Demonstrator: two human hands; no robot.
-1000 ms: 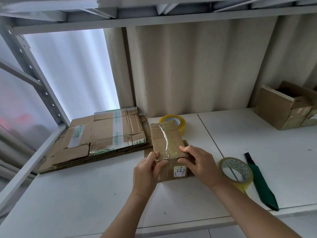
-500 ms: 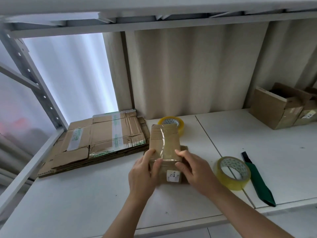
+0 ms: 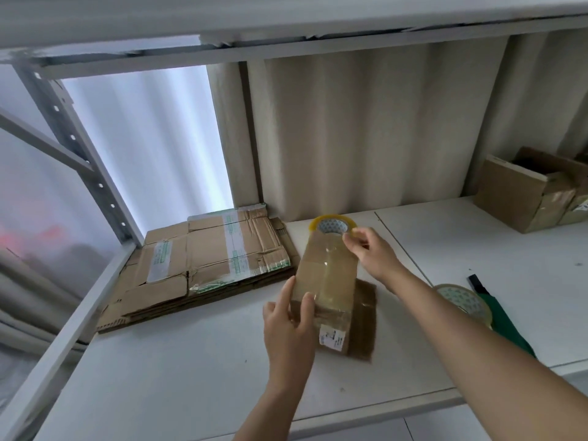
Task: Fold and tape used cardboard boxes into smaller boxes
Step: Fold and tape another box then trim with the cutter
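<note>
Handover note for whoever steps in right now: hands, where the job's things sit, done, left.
Left hand: holds the near end of the small box, fingers on its taped top.
Right hand: at the far tape roll behind the box, fingertips pinching at its rim; whether it grips the roll or a tape end, I cannot tell.
Small box stands on a cardboard scrap mid-table. Flattened boxes lie stacked to its left. Second tape roll and green cutter lie to the right; finished boxes far right.
Done: box folded, clear tape along its top.
Left: probably more tape, then the flattened stack.
</note>
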